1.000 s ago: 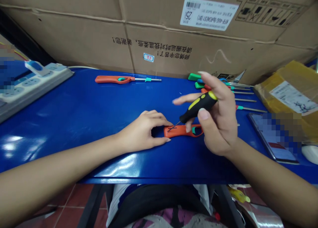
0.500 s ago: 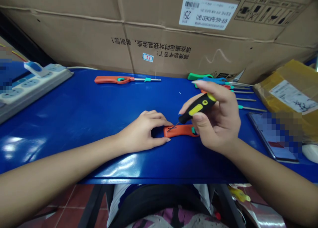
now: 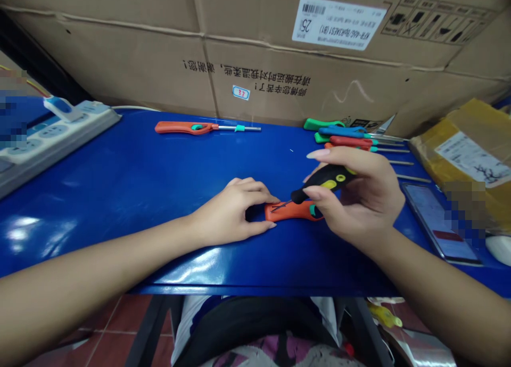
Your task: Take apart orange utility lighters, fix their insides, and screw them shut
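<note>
An orange gas lighter [image 3: 293, 211] lies on the blue table [image 3: 120, 196], its green button facing up and its far end hidden behind my right hand. My left hand [image 3: 235, 210] grips the lighter's left end between thumb and fingers. In my right hand [image 3: 359, 196] is a black and yellow screwdriver [image 3: 319, 185], its handle between thumb and fingers. The thin shaft slants down to the left, and its tip meets the lighter's handle near the left end, beside a dark slot.
Another orange lighter [image 3: 186, 128] lies at the back. Several coloured lighters [image 3: 351, 141] are piled behind my right hand. A phone [image 3: 439, 223] and a yellow-taped parcel [image 3: 471, 154] are on the right, a power strip [image 3: 59, 130] on the left. A large cardboard box [image 3: 159, 52] stands behind.
My right hand has shifted right and tilted the screwdriver lower, with its tip still at the lighter's left end. My left hand keeps its hold. The view has moved slightly.
</note>
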